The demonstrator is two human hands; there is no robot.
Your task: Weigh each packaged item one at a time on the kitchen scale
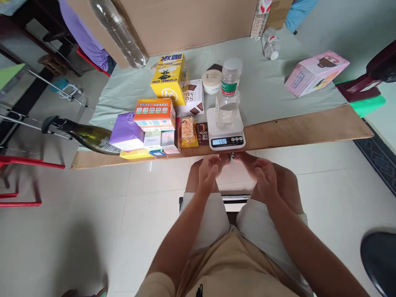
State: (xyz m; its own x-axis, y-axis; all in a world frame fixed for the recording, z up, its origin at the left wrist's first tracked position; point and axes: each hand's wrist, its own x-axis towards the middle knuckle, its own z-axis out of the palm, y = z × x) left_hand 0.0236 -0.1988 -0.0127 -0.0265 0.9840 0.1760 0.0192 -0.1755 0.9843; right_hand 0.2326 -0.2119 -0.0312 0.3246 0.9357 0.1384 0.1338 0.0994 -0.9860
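The left hand [210,171] and right hand [262,177] meet above the person's knees, just below the counter's [309,128] near edge. Between their fingertips sits a small dark object [232,156], too small to identify; both hands touch or pinch it, though I cannot tell how firm either grip is or which hand bears it.

Directly above the hands, on the counter's edge, stands a white scale [227,134] with a lit display. A clear bottle [228,97] with a white cap and green label stands upright on its plate.

Left of the scale lie a dark cocoa packet [203,134] and a yellow snack packet [188,132], then a stack of small boxes topped by an orange box [154,112], with a purple box [126,132] beside it. A dark green wine bottle [89,138] lies on its side at the counter's left end. Behind the stack stands a yellow box [169,78], with a white chocolate box [194,97] and a round white jar [212,81] near it.

Well apart on the right, a pink box [315,72] rests on the pale cloth [266,90]. Two more clear bottles [269,42] sit at the far edge.
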